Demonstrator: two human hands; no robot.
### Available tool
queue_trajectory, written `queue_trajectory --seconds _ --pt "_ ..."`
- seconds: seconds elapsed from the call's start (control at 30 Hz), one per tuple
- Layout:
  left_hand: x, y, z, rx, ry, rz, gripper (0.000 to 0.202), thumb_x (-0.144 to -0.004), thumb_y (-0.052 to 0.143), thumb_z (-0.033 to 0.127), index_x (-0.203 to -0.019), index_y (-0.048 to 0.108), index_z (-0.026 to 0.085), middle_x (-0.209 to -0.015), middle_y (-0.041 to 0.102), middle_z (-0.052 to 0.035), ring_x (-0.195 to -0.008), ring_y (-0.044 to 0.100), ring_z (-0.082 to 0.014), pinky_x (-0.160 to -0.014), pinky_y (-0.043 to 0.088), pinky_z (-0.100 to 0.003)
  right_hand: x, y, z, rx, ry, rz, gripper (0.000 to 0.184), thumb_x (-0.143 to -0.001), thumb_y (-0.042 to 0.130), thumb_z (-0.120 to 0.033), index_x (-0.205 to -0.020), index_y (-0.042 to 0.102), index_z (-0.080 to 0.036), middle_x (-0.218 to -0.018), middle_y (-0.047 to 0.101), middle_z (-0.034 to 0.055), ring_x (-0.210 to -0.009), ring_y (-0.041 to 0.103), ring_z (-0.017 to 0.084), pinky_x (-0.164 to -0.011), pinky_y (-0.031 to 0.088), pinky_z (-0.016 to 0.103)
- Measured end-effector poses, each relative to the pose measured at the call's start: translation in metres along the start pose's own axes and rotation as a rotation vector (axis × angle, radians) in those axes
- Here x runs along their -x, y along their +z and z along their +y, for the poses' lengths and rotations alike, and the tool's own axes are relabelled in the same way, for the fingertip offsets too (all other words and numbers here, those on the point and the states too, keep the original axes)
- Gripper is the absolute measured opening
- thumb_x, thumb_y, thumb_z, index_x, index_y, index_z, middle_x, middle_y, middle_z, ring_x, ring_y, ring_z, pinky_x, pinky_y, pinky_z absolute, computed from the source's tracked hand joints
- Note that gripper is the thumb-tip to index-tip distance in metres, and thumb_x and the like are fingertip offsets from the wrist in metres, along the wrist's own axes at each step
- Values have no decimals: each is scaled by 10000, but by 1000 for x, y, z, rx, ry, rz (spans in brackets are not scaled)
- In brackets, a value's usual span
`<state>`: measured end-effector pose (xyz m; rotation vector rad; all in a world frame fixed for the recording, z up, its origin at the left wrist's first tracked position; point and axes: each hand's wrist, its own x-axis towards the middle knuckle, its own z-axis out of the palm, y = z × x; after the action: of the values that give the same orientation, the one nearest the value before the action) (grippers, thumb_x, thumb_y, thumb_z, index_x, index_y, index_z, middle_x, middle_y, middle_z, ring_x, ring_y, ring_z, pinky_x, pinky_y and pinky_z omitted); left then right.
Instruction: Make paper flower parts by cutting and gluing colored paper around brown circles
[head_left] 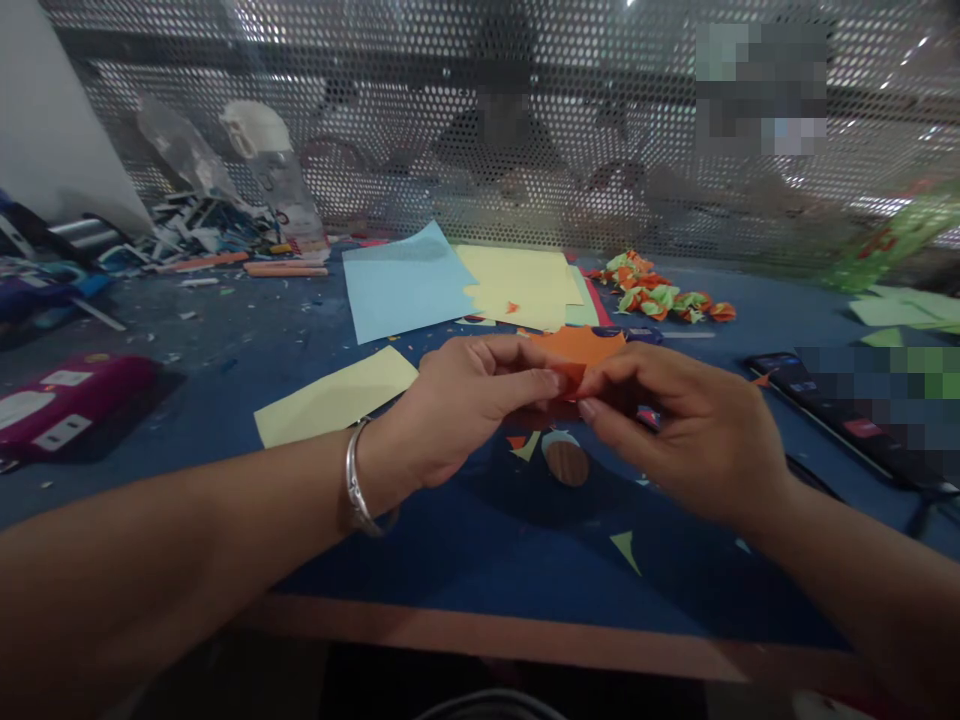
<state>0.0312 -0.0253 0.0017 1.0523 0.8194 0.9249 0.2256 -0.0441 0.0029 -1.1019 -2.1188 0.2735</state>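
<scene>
Between the fingertips of both hands is a small piece of orange paper (571, 378), held just above the table. My left hand (480, 400), with a silver bangle at the wrist, pinches its left side. At its right edge, my right hand (682, 420) pinches with thumb and forefinger. The fingers partly cover the piece. Right behind it lies a larger orange sheet (581, 343) with a scalloped cut edge. Below the hands, a round wood-patterned disc (568, 463) rests on the table among small paper scraps (528, 446).
Blue (405, 285) and yellow (525, 285) sheets lie behind the hands, a pale strip (337, 395) to the left. Crumpled orange and green paper pieces (660, 295) sit at the back right. A phone (847, 420) is at right, a magenta case (82, 400) at left, a bottle (274, 175) behind.
</scene>
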Motion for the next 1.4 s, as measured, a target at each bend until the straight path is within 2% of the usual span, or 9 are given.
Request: queue_trajectory --seconds 0.13,0.23,0.3,0.4,0.53,0.7,0.83,1.0,1.4 --pt "1 0 -1 -76 46 13 51 -838 710 160 -799 728 132 -728 736 -15 -681 692 -106 -645 529 -214 -2 1 -3 -118 131 26 38 -865 631 -208 -830 640 -221 -668 665 -12 -475 532 98 -452 411 247" --pt "2 -1 -4 -133 79 -15 137 -849 744 276 -824 741 141 -783 753 -25 -726 698 -113 -687 539 -224 -3 2 -2 -154 170 38 46 -844 631 -191 -802 637 -209 -630 644 -21 -454 526 88 -435 387 236" --pt "3 -2 -6 -210 128 -33 224 -810 795 349 -897 757 146 -844 765 -39 -770 699 -133 -710 540 -244 -3 2 -1 -174 182 35 44 -834 636 -196 -791 639 -205 -630 645 -17 -471 545 93 -446 402 234" --pt "4 -2 -6 -270 170 -36 292 -728 862 305 -942 756 135 -854 761 -39 -754 682 -138 -689 525 -250 -4 1 0 -194 196 32 46 -830 657 -220 -788 646 -205 -614 635 -18 -476 545 99 -447 412 236" --pt "3 -2 -7 -274 191 -27 221 -723 840 208 -904 746 121 -825 757 -28 -732 679 -120 -677 519 -230 -5 2 -2 -193 216 33 64 -829 670 -210 -774 637 -208 -598 628 -23 -451 532 93 -419 389 231" --pt "1 -2 -9 -340 214 -1 171 -767 800 229 -891 754 121 -797 761 -32 -708 681 -121 -647 516 -223 -5 2 -1 -203 205 25 85 -836 672 -214 -760 635 -199 -598 632 -28 -433 532 81 -415 397 219" --pt "1 -2 -9 -288 206 -18 89 -776 777 166 -847 749 119 -750 748 -7 -678 674 -93 -626 508 -187 -5 3 1 -207 183 30 95 -831 685 -211 -754 634 -191 -600 632 -35 -439 545 73 -426 406 205" --pt "0 -3 -9 -280 193 -22 94 -781 766 151 -865 745 115 -753 746 -5 -678 670 -83 -639 518 -179 -4 4 3 -239 189 32 88 -836 688 -219 -769 638 -192 -620 634 -33 -444 546 69 -431 418 197" --pt "-1 -6 -10 -527 234 53 127 -744 742 202 -854 763 142 -689 727 -3 -620 630 -99 -574 477 -203 -4 5 6 -263 215 -25 124 -844 705 -303 -852 677 -182 -667 646 -6 -506 571 108 -466 468 240"
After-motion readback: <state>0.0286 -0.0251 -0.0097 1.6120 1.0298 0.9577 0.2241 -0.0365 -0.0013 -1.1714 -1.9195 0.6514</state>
